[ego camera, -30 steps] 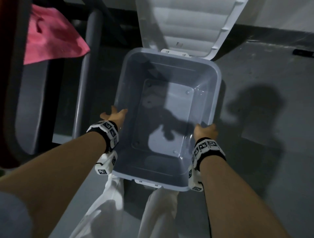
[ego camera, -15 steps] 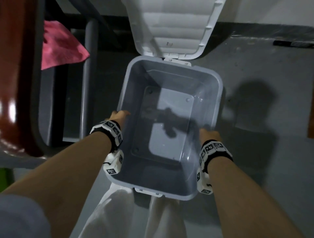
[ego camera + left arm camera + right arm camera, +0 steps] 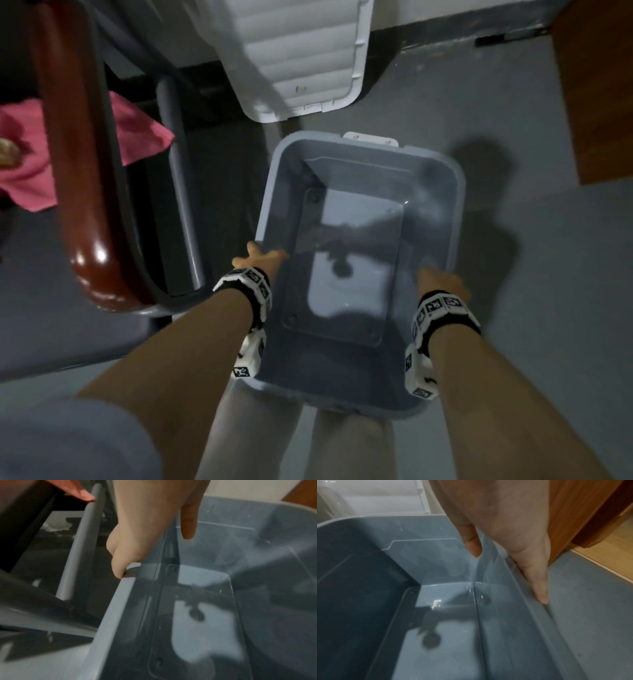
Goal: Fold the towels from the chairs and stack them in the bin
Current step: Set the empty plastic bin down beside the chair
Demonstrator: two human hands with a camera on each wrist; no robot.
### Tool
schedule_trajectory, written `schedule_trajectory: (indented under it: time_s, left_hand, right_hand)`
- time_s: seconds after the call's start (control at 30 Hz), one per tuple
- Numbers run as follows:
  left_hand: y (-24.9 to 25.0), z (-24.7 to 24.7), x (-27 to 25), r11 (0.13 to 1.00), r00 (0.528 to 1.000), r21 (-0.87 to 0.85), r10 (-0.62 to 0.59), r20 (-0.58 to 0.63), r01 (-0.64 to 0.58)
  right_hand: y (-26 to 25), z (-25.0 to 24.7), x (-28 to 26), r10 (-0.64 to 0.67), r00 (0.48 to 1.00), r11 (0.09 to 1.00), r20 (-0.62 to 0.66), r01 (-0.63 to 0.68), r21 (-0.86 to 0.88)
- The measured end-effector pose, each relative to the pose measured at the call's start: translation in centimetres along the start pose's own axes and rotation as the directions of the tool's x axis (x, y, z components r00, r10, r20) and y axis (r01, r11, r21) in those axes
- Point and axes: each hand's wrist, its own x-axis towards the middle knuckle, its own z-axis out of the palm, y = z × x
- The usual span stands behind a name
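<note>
Bin [image 3: 452, 219] held by both long rims, left hand [image 3: 258, 258] and right hand [image 3: 442, 279] each curled over an edge, thumbs inside. Nothing in it yet. Getting it into place, likely. Pink towel [image 3: 137, 137] waiting on chair [image 3: 89, 212], off past the left grip. Next: set down, let go, reach for towel.

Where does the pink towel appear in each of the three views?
Head: pink towel at the left edge, draped on the chair.
Left wrist: only its corner, top left.
Right wrist: not in it.
Shared landmark: the bin.
</note>
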Motion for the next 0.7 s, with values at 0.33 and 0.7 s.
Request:
schedule_trajectory:
  time_s: [0.33, 0.7]
  left_hand:
    - [-3.7, 0.8, -0.7, 0.969, 0.973, 0.152, 0.212, -0.090, -0.197]
    - [-10.7, 2.5, -2.6, 0.901, 0.932, 0.288, 0.357, -0.066, -0.325]
  right_hand:
    - [8.9, 2.2, -1.6, 0.071, 0.997, 0.996, 0.040, -0.073, 0.054]
    - [19.9, 5.4, -5.5, 0.127, 0.992, 0.991, 0.009, -0.128, 0.039]
